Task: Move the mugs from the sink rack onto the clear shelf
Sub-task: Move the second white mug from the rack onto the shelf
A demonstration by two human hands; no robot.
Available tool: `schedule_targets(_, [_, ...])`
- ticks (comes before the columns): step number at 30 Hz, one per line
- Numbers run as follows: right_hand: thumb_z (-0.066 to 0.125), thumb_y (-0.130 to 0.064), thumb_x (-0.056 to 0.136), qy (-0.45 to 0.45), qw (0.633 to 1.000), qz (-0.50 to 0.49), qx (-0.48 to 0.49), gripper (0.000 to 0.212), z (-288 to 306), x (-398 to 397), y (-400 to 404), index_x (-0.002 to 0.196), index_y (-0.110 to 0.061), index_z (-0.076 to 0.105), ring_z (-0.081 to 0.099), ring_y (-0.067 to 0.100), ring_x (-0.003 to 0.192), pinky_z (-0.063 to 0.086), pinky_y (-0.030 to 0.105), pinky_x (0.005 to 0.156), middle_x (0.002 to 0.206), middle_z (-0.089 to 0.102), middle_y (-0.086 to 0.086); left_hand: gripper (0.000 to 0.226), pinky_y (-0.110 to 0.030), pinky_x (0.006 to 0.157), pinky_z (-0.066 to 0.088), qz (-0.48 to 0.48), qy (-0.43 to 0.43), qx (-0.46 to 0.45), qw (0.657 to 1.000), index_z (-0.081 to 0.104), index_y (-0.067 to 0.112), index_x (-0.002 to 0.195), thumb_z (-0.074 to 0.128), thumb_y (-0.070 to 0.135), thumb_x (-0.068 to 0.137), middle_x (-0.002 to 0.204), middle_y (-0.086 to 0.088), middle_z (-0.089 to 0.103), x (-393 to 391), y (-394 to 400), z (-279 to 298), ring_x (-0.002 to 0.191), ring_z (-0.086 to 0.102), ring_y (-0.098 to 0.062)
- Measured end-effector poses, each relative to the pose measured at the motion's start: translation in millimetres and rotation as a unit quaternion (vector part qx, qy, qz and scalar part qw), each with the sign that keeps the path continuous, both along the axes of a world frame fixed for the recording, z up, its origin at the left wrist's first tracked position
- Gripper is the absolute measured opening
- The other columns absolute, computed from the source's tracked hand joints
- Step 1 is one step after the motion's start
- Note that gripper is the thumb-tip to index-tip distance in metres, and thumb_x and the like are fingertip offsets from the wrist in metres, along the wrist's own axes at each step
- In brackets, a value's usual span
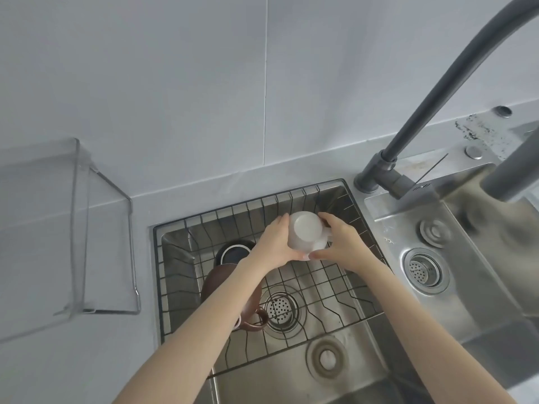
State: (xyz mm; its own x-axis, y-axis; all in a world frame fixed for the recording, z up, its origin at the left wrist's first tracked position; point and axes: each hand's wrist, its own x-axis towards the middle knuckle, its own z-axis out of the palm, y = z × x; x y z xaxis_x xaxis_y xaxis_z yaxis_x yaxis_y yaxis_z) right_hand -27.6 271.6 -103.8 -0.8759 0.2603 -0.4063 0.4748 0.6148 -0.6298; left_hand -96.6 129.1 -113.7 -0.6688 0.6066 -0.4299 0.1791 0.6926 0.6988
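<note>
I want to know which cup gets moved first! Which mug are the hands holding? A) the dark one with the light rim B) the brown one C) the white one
C: both the left hand and the right hand wrap around the upside-down white mug over the sink rack.

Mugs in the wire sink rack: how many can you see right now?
3. A white ceramic mug, upside down, between both hands at the rack's back; a black mug at its left; a brown mug in front, partly hidden by the left forearm. More may be hidden.
</note>
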Motion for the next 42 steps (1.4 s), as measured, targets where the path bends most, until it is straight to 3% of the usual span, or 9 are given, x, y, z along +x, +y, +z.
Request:
schedule_targets(3, [0.080,-0.015,0.060,0.025,1.000,-0.013,0.003,0.084,-5,0,0,0.134,-0.011,0.040,0.049,0.023,0.118,0.038,0.027,0.093,0.130,0.054,0.009,0.085,-0.038,0.097,0.042,0.029,0.020,0.014,0.999,0.035,0.008,0.133,0.078,0.029,0.062,0.130,-0.012,0.052,0,4,-8,0.120,0.047,-0.028])
schedule_targets(7, [0.081,-0.017,0.057,0.050,0.998,-0.027,0.008,0.077,-6,1,-1,0.128,-0.014,0.049,0.054,0.020,0.105,0.039,0.025,0.087,0.115,0.062,0.005,0.068,-0.037,0.087,0.045,0.041,0.044,0.031,0.998,0.048,0.011,0.122,0.078,0.024,0.062,0.116,-0.011,0.063,-1,2,-8,0.108,0.054,-0.029])
schedule_targets(11, [0.082,-0.017,0.056,0.067,0.997,-0.029,0.002,0.067,11,6,-8,0.118,-0.018,0.057,0.055,0.019,0.090,0.039,0.022,0.074,0.093,0.062,-0.002,0.070,-0.034,0.085,0.042,0.042,0.081,0.049,0.995,0.049,0.014,0.123,0.079,0.026,0.061,0.117,-0.009,0.064,1,-8,9,0.109,0.055,-0.029])
schedule_targets(14, [0.084,-0.018,0.055,0.091,0.996,-0.019,0.011,0.067,44,4,-15,0.118,-0.018,0.059,0.055,0.018,0.089,0.038,0.020,0.071,0.093,0.063,-0.002,0.070,-0.035,0.084,0.044,0.048,0.115,0.066,0.990,0.050,0.014,0.122,0.079,0.028,0.061,0.112,-0.009,0.066,-1,-21,39,0.105,0.057,-0.028])
schedule_targets(18, [0.085,-0.023,0.055,0.127,0.991,0.025,0.036,0.076,106,-11,-39,0.125,-0.021,0.055,0.055,0.016,0.100,0.039,0.025,0.082,0.102,0.063,-0.004,0.060,-0.036,0.073,0.044,0.076,0.166,0.086,0.979,0.054,0.007,0.105,0.080,0.035,0.059,0.094,-0.009,0.065,-6,-52,93,0.087,0.056,-0.027])
schedule_targets(24, [0.085,-0.016,0.055,0.193,0.972,0.128,0.031,0.063,201,-46,-121,0.113,-0.015,0.062,0.056,0.026,0.105,0.043,0.026,0.088,0.110,0.068,0.008,0.054,-0.032,0.062,0.042,0.186,0.260,0.114,0.941,0.056,0.009,0.097,0.081,0.035,0.057,0.084,-0.004,0.064,-10,-145,182,0.077,0.054,-0.024])
schedule_targets(27, [0.086,-0.019,0.053,0.211,0.959,0.185,0.025,0.059,225,-69,-167,0.108,-0.018,0.063,0.056,0.022,0.095,0.037,0.006,0.073,0.100,0.069,0.004,0.048,-0.029,0.054,0.030,0.238,0.286,0.109,0.922,0.053,0.009,0.086,0.081,0.033,0.056,0.074,-0.001,0.054,-14,-195,208,0.068,0.045,-0.022])
schedule_targets(33, [0.085,-0.019,0.055,0.211,0.940,0.268,0.024,0.056,231,-109,-254,0.105,-0.013,0.062,0.054,0.034,0.103,0.043,0.045,0.093,0.107,0.066,0.016,0.050,-0.036,0.059,0.037,0.314,0.286,0.076,0.902,0.055,0.002,0.083,0.081,0.034,0.054,0.074,-0.010,0.061,-24,-277,215,0.071,0.051,-0.030])
schedule_targets(42, [0.083,-0.015,0.055,0.161,0.943,0.292,0.010,0.055,199,-148,-308,0.106,-0.015,0.063,0.057,0.029,0.107,0.047,0.046,0.094,0.107,0.068,0.011,0.053,-0.042,0.068,0.047,0.337,0.234,0.048,0.910,0.061,0.004,0.089,0.080,0.038,0.053,0.084,-0.013,0.069,-55,-328,182,0.082,0.059,-0.032])
